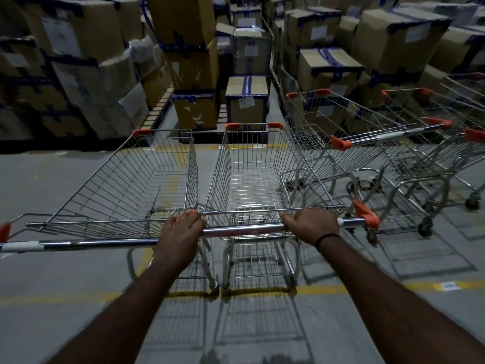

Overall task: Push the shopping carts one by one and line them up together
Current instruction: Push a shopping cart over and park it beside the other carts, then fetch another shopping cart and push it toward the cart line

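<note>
Since both hands (left hand (181, 227), right hand (312, 224)) have fingers wrapped round the chrome handlebar (244, 229) of the near silver wire cart (252, 174), push evenly, keeping it flush beside the left wire cart (136, 179).

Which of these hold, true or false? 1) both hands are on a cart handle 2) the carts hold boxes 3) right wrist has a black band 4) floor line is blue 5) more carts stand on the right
1) True. The left hand and the right hand both grip the handle bar of the middle cart.
2) False. The middle cart and the left cart beside it are empty; the cardboard boxes sit stacked behind them.
3) True. A black band circles the right wrist.
4) False. The floor line is yellow.
5) True. More carts stand to the right, at an angle to the middle cart.
</note>
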`<state>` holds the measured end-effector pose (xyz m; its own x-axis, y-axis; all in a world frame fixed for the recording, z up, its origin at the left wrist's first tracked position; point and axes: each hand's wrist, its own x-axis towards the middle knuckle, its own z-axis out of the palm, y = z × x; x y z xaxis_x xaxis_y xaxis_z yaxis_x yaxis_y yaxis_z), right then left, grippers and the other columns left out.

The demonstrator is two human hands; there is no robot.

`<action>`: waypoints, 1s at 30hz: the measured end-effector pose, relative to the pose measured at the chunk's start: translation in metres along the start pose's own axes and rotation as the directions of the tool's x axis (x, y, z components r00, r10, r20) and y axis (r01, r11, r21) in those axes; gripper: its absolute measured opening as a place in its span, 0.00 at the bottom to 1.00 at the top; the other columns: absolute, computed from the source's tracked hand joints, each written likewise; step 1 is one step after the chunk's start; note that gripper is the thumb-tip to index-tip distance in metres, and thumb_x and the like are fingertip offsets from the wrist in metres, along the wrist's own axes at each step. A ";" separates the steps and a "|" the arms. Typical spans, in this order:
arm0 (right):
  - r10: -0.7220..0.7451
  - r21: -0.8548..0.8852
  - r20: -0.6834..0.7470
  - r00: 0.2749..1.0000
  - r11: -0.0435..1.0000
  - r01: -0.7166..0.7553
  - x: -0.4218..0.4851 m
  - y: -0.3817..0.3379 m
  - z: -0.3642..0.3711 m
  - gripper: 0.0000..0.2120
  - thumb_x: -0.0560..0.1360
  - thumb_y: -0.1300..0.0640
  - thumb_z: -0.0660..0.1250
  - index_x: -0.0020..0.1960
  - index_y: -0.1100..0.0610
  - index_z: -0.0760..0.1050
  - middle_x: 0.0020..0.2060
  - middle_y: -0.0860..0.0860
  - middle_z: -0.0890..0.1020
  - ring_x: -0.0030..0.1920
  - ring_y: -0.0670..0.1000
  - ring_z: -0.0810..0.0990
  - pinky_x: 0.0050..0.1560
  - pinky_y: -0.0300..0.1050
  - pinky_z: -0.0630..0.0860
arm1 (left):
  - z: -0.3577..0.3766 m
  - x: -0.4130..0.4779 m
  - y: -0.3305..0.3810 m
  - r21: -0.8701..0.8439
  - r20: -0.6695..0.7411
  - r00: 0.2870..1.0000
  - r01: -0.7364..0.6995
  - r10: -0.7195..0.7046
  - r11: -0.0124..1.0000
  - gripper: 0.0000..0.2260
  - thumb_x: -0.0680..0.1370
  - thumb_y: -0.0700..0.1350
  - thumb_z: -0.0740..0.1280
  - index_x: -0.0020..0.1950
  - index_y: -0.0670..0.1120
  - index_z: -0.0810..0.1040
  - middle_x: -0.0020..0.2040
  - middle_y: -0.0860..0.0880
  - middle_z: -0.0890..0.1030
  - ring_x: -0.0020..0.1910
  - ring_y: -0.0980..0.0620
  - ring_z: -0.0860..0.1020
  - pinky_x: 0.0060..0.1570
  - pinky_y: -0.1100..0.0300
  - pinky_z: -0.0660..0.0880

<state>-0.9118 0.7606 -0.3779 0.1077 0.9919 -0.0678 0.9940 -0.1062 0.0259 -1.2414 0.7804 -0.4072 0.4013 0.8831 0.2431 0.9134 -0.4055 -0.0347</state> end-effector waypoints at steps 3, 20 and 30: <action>0.009 -0.011 -0.004 1.000 1.000 -0.009 0.000 0.000 0.000 0.36 0.77 0.29 0.45 0.33 0.54 0.76 0.29 0.48 0.74 0.36 0.53 0.78 0.45 0.45 0.75 | 0.003 0.001 0.000 0.012 0.042 0.999 0.015 -0.016 1.000 0.24 0.67 0.31 0.74 0.61 0.45 0.80 0.66 0.42 0.79 0.66 0.41 0.76 0.63 0.39 0.71; -0.029 0.160 0.027 0.999 0.987 0.024 0.005 0.008 0.001 0.35 0.77 0.29 0.47 0.49 0.54 0.83 0.46 0.53 0.84 0.50 0.56 0.82 0.51 0.48 0.70 | -0.038 0.037 0.056 0.021 0.459 0.875 0.164 -0.155 0.986 0.17 0.75 0.57 0.59 0.61 0.59 0.76 0.64 0.52 0.78 0.72 0.48 0.67 0.74 0.32 0.47; -0.050 0.625 0.063 0.997 0.781 0.000 0.006 0.027 -0.016 0.14 0.74 0.43 0.66 0.43 0.53 0.80 0.45 0.53 0.85 0.48 0.54 0.81 0.42 0.42 0.70 | -0.061 0.092 0.172 -0.302 0.397 0.918 0.134 -0.003 0.944 0.14 0.79 0.54 0.63 0.60 0.53 0.81 0.58 0.50 0.83 0.56 0.49 0.79 0.55 0.55 0.76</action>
<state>-0.8845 0.7653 -0.3612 0.0592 0.9896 -0.1315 0.7877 -0.1272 -0.6028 -1.0513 0.7779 -0.3317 0.3921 0.9056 -0.1614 0.8954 -0.3355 0.2929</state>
